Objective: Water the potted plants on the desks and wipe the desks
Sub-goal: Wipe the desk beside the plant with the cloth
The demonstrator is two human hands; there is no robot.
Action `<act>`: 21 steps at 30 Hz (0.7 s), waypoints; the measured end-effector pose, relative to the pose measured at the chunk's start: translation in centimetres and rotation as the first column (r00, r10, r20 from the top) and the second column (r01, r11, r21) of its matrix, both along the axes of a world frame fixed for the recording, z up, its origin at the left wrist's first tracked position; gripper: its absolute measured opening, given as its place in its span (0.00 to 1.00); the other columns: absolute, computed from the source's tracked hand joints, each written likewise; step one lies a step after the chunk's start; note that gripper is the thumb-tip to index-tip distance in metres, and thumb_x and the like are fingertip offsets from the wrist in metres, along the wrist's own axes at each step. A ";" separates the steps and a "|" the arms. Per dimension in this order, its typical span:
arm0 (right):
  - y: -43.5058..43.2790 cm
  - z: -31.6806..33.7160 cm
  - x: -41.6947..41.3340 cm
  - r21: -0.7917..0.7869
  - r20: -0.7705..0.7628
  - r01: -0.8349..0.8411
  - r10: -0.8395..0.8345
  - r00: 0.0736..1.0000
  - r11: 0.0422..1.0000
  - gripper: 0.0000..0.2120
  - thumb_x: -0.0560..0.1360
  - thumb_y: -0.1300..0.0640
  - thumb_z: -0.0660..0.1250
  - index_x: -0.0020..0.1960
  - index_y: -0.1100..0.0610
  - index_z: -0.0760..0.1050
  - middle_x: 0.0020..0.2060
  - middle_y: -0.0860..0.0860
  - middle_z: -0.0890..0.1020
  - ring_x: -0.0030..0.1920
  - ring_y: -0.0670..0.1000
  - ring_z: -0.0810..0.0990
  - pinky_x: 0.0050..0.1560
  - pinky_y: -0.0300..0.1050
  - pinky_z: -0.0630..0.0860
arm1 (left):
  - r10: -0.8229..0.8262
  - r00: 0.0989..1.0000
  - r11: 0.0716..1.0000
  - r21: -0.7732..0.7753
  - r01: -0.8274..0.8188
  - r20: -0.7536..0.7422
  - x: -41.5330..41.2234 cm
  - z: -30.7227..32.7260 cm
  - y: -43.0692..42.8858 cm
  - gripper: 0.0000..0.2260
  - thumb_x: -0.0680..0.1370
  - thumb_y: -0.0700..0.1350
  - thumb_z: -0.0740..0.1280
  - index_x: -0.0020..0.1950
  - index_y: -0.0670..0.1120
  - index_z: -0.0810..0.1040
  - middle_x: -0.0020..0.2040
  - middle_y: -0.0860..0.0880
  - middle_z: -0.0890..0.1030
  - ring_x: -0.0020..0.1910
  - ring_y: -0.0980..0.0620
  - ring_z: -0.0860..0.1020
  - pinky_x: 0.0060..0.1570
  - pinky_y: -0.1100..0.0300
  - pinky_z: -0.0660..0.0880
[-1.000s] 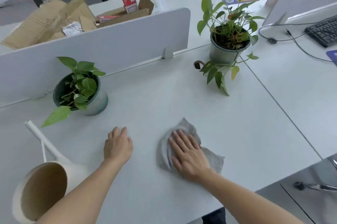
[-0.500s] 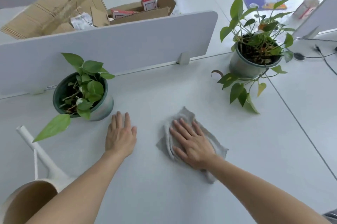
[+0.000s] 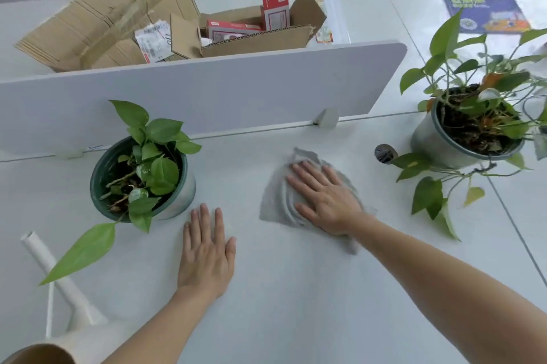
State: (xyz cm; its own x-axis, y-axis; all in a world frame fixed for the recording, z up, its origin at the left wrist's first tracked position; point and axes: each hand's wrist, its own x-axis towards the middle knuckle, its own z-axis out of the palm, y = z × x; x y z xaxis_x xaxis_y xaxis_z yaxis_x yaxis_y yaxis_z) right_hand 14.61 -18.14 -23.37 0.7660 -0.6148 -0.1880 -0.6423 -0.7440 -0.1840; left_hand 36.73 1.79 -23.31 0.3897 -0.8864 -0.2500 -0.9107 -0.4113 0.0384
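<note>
My right hand [image 3: 324, 199] lies flat with straight fingers on a grey cloth [image 3: 275, 198], pressing it onto the white desk [image 3: 296, 289]. My left hand [image 3: 207, 254] rests flat on the desk, just in front of a small potted plant [image 3: 142, 177] in a dark green pot. A larger potted plant [image 3: 470, 124] in a grey pot stands at the right, with leaves trailing over the desk. A white watering can [image 3: 68, 313] with a long spout sits at the bottom left, partly cut off by the frame.
A grey divider panel [image 3: 207, 91] runs along the back of the desk. Behind it lie flattened cardboard and an open box [image 3: 165, 23] with red cartons. A blue booklet [image 3: 485, 13] lies at the far right. A small dark round object [image 3: 384, 153] sits near the larger pot.
My right hand has pushed the cloth forward toward the divider. My left hand has slid forward beside the small pot. The view has moved in closer and shifted left.
</note>
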 end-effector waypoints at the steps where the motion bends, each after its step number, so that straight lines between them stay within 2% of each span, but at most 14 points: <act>1: -2.2 0.0 -2.0 -0.046 -0.004 0.090 -0.090 0.996 0.995 0.33 0.79 0.35 0.41 0.81 0.47 0.47 0.81 0.49 0.49 0.80 0.48 0.41 0.78 0.53 0.40 | -0.001 1.000 1.000 -0.001 0.001 0.002 0.0 -0.1 0.0 0.32 0.82 0.56 0.37 0.75 0.36 0.59 0.75 0.33 0.59 0.75 0.35 0.59 0.71 0.43 0.55; 2: -4.3 0.1 -4.1 -0.077 -0.026 0.267 -0.270 0.963 0.961 0.33 0.79 0.36 0.40 0.81 0.47 0.46 0.81 0.49 0.47 0.80 0.48 0.41 0.78 0.53 0.40 | -0.005 1.000 1.000 0.001 0.005 0.004 0.0 -0.1 0.0 0.31 0.82 0.56 0.38 0.75 0.36 0.59 0.76 0.33 0.58 0.75 0.35 0.58 0.72 0.43 0.54; 4: -7.2 0.5 -5.4 -0.081 -0.062 0.630 -0.635 0.770 0.773 0.33 0.80 0.38 0.39 0.82 0.50 0.43 0.81 0.51 0.44 0.80 0.51 0.38 0.79 0.56 0.41 | -0.014 1.000 1.000 -0.008 0.014 0.016 0.1 -0.4 0.0 0.31 0.82 0.56 0.38 0.76 0.36 0.58 0.76 0.33 0.57 0.76 0.35 0.57 0.73 0.43 0.53; 6: -7.2 0.4 -2.0 -0.044 -0.037 0.814 -0.815 0.579 0.580 0.33 0.81 0.41 0.41 0.82 0.56 0.43 0.81 0.56 0.42 0.80 0.56 0.38 0.78 0.59 0.39 | -0.020 1.000 1.000 -0.004 0.020 0.021 0.1 -0.4 -0.1 0.31 0.82 0.56 0.38 0.76 0.36 0.56 0.76 0.33 0.57 0.76 0.35 0.57 0.73 0.44 0.52; 7: -6.3 0.3 0.7 -0.006 -0.030 0.839 -0.838 0.544 0.545 0.33 0.82 0.43 0.42 0.82 0.59 0.44 0.81 0.58 0.43 0.80 0.58 0.38 0.78 0.60 0.38 | -0.026 0.999 1.000 0.000 0.026 0.022 0.1 -0.5 -0.1 0.30 0.82 0.55 0.38 0.77 0.37 0.56 0.76 0.33 0.57 0.76 0.35 0.57 0.73 0.44 0.51; 8: -4.9 0.2 3.3 0.037 -0.009 0.813 -0.813 0.582 0.581 0.33 0.82 0.44 0.44 0.81 0.60 0.45 0.81 0.59 0.44 0.80 0.59 0.38 0.78 0.59 0.36 | -0.025 0.999 1.000 0.007 0.025 0.025 0.1 -0.4 0.0 0.30 0.83 0.55 0.38 0.77 0.37 0.55 0.76 0.33 0.57 0.76 0.35 0.58 0.73 0.44 0.51; 9: -3.1 0.0 5.7 0.061 0.014 0.727 -0.729 0.685 0.684 0.34 0.81 0.44 0.45 0.81 0.60 0.46 0.81 0.58 0.45 0.80 0.58 0.38 0.78 0.58 0.35 | -0.024 0.999 1.000 0.017 0.023 0.031 0.2 -0.4 -0.1 0.30 0.83 0.55 0.38 0.76 0.37 0.55 0.76 0.33 0.57 0.75 0.35 0.58 0.73 0.44 0.51; 11: 0.3 0.0 8.2 0.077 0.011 0.385 -0.387 0.922 0.920 0.35 0.79 0.41 0.41 0.82 0.56 0.47 0.81 0.55 0.45 0.80 0.55 0.39 0.78 0.57 0.35 | -0.009 1.000 1.000 0.028 0.008 0.030 0.1 -0.2 -0.2 0.30 0.83 0.55 0.38 0.76 0.36 0.56 0.76 0.33 0.58 0.75 0.35 0.58 0.73 0.44 0.51; 12: 0.7 0.3 8.0 0.088 -0.001 0.208 -0.209 0.978 0.974 0.37 0.77 0.39 0.38 0.82 0.53 0.47 0.81 0.53 0.45 0.80 0.54 0.39 0.78 0.56 0.35 | 0.001 1.000 0.999 0.034 -0.001 0.020 0.1 0.0 -0.2 0.30 0.83 0.55 0.38 0.76 0.36 0.56 0.76 0.33 0.58 0.75 0.35 0.58 0.73 0.44 0.51; 14: -2.1 0.7 6.3 0.063 0.009 -0.024 0.024 1.000 0.998 0.38 0.74 0.35 0.37 0.82 0.49 0.47 0.81 0.50 0.47 0.81 0.51 0.41 0.78 0.54 0.37 | 0.017 1.000 0.999 0.042 -0.018 0.012 0.0 0.3 -0.4 0.29 0.82 0.55 0.37 0.77 0.38 0.53 0.76 0.33 0.58 0.75 0.36 0.59 0.72 0.44 0.52; 16: -5.7 0.7 4.7 0.010 -0.011 0.013 -0.013 1.000 1.000 0.39 0.74 0.33 0.36 0.81 0.46 0.47 0.81 0.48 0.49 0.81 0.49 0.43 0.78 0.53 0.39 | 0.014 1.000 0.998 0.057 -0.013 -0.006 0.1 0.2 -0.4 0.29 0.82 0.55 0.38 0.76 0.38 0.52 0.76 0.33 0.58 0.75 0.36 0.58 0.72 0.44 0.51; 18: -7.1 0.2 5.2 0.002 -0.006 0.238 -0.238 0.971 0.971 0.37 0.75 0.34 0.38 0.82 0.47 0.47 0.81 0.49 0.49 0.81 0.49 0.43 0.79 0.54 0.40 | 0.004 1.000 0.997 0.071 -0.003 -0.005 0.3 -0.2 -0.3 0.29 0.83 0.55 0.38 0.77 0.38 0.54 0.76 0.33 0.59 0.75 0.36 0.58 0.72 0.45 0.50; 20: -5.4 -0.1 7.8 0.019 0.015 0.381 -0.381 0.924 0.924 0.33 0.79 0.39 0.45 0.82 0.50 0.48 0.81 0.50 0.48 0.81 0.51 0.42 0.79 0.56 0.39 | -0.005 1.000 0.997 0.073 0.004 0.010 0.4 -0.2 -0.5 0.31 0.82 0.56 0.35 0.78 0.39 0.54 0.77 0.34 0.56 0.76 0.36 0.56 0.73 0.45 0.48; 21: -3.6 -0.1 8.8 0.035 0.009 0.375 -0.376 0.927 0.926 0.33 0.80 0.40 0.46 0.82 0.51 0.48 0.81 0.51 0.48 0.81 0.52 0.42 0.79 0.57 0.39 | -0.008 1.000 0.997 0.076 0.007 0.020 0.4 -0.1 -0.5 0.32 0.81 0.57 0.32 0.78 0.40 0.50 0.77 0.34 0.51 0.77 0.37 0.52 0.73 0.46 0.44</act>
State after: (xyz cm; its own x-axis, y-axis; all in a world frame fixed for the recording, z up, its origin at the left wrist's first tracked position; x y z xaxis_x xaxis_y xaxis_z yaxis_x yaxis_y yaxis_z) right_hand 23.38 -21.78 -23.47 0.4833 -0.8517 -0.2027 -0.8704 -0.4427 -0.2155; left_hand 37.08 1.33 -23.45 0.3887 -0.8681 -0.3087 -0.9140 -0.4055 -0.0108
